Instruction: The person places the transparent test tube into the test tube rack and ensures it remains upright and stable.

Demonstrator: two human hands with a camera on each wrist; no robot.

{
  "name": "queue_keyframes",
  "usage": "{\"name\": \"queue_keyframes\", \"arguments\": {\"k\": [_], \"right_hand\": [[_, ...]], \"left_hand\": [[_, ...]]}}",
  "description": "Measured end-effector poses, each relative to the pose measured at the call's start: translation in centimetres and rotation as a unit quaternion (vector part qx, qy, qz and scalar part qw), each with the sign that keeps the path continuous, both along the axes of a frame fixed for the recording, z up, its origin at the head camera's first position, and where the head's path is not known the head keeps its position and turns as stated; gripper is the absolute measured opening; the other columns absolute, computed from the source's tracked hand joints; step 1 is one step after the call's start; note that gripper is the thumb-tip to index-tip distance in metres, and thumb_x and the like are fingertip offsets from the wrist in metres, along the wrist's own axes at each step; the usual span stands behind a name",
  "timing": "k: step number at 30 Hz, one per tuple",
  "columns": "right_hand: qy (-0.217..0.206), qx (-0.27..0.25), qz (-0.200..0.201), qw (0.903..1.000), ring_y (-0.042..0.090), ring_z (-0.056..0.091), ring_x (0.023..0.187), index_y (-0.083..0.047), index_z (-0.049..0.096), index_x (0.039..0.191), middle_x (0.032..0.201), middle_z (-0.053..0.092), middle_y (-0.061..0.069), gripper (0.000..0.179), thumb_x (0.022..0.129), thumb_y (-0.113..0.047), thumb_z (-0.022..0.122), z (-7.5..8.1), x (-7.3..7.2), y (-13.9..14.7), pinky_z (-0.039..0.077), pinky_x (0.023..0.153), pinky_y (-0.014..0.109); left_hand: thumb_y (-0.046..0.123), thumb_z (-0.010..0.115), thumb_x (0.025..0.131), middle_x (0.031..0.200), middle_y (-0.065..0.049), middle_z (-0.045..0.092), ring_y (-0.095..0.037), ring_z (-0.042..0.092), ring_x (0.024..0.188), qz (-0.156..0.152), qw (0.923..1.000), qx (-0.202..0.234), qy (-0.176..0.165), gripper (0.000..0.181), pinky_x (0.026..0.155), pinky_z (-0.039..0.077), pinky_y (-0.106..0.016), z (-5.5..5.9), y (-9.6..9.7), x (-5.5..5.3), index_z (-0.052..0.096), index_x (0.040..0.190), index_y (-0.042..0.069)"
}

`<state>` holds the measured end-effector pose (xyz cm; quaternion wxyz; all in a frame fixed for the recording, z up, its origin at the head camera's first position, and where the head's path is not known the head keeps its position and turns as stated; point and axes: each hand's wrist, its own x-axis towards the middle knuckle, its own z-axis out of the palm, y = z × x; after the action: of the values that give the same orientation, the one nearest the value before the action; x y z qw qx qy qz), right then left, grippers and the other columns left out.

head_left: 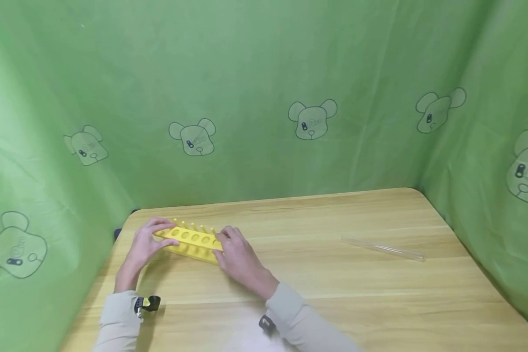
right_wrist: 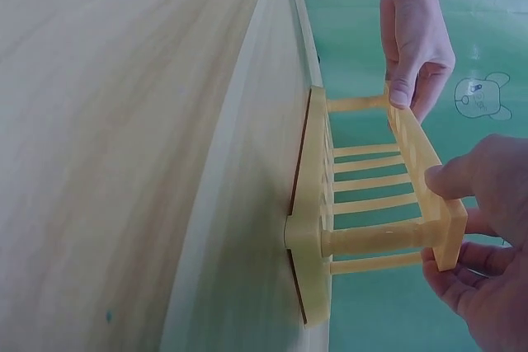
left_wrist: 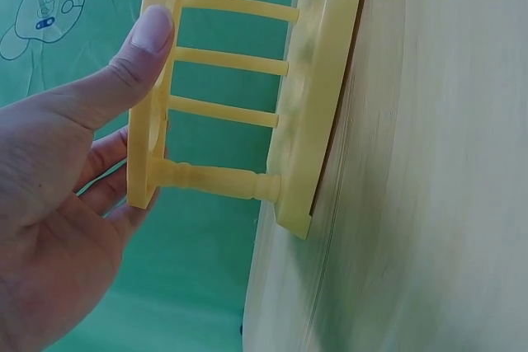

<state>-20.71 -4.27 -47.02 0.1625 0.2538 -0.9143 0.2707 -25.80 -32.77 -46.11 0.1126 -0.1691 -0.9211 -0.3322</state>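
A yellow test tube rack [head_left: 195, 238] with round holes in its top plate and a row of pegs along the back is at the left of the table. My left hand [head_left: 143, 244] grips the left end of the top plate, thumb on the near edge and fingers behind. At the opposite end, my right hand [head_left: 243, 259] pinches the same plate between thumb and fingers. In the left wrist view the rack's posts [left_wrist: 216, 179] join the top plate to a wider base [left_wrist: 326, 113]. The base sits close over the wooden surface in the right wrist view.
A clear glass test tube [head_left: 383, 248] lies on the right part of the wooden table [head_left: 334, 303]. Green curtains [head_left: 255, 161] with bear-face prints hang behind the table and along both sides.
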Motion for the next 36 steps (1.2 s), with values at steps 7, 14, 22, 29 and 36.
{"name": "queue_keyframes", "arguments": {"k": [7, 14, 22, 29, 36], "right_hand": [[-0.001, -0.010, 0.006, 0.9999, 0.018, 0.059, 0.104, 0.001, 0.067, 0.128, 0.119, 0.062, 0.006, 0.042, 0.092, -0.019, 0.078, -0.1, -0.1, 0.7, 0.056, 0.089, 0.020], [-0.001, -0.015, 0.008, 0.9998, 0.018, 0.058, 0.105, 0.001, 0.066, 0.129, 0.119, 0.062, 0.006, 0.043, 0.093, -0.019, 0.078, 0.0, -0.2, 1.3, 0.056, 0.090, 0.021], [-0.007, -0.008, 0.013, 0.9999, 0.019, 0.059, 0.107, 0.001, 0.066, 0.129, 0.120, 0.062, 0.007, 0.041, 0.094, -0.019, 0.076, 0.0, -0.3, 2.0, 0.056, 0.093, 0.023], [-0.015, -0.005, 0.017, 0.9997, 0.020, 0.059, 0.109, 0.001, 0.066, 0.129, 0.121, 0.062, 0.007, 0.041, 0.095, -0.019, 0.075, 0.2, -0.4, 2.4, 0.056, 0.096, 0.026], [-0.012, -0.009, 0.012, 0.9998, 0.020, 0.059, 0.109, 0.000, 0.066, 0.129, 0.121, 0.062, 0.007, 0.042, 0.094, -0.019, 0.076, 0.0, -0.3, 3.0, 0.056, 0.096, 0.027]], "left_hand": [[0.010, 0.092, 0.072, 0.124, -0.022, 0.065, -0.045, 0.058, 0.119, -0.009, 0.9998, -0.002, 0.015, 0.052, 0.109, 0.043, -0.062, -0.2, 0.4, 0.0, 0.073, 0.118, -0.003], [0.011, 0.091, 0.072, 0.124, -0.022, 0.065, -0.045, 0.057, 0.120, -0.002, 1.0000, 0.000, 0.006, 0.052, 0.110, 0.042, -0.062, -0.1, 0.9, 0.1, 0.073, 0.119, -0.002], [0.009, 0.092, 0.071, 0.123, -0.022, 0.065, -0.044, 0.057, 0.120, 0.007, 0.9999, 0.009, -0.001, 0.052, 0.111, 0.042, -0.061, 0.0, 1.6, 0.3, 0.073, 0.118, -0.002], [0.009, 0.091, 0.071, 0.122, -0.020, 0.065, -0.042, 0.058, 0.118, 0.008, 0.9999, 0.011, 0.001, 0.052, 0.110, 0.043, -0.059, 0.1, 2.0, 0.6, 0.073, 0.118, -0.001], [0.008, 0.092, 0.071, 0.120, -0.019, 0.065, -0.041, 0.059, 0.117, 0.010, 0.9994, 0.033, -0.005, 0.051, 0.110, 0.044, -0.058, 0.0, 2.7, 0.6, 0.073, 0.118, -0.002]]}}
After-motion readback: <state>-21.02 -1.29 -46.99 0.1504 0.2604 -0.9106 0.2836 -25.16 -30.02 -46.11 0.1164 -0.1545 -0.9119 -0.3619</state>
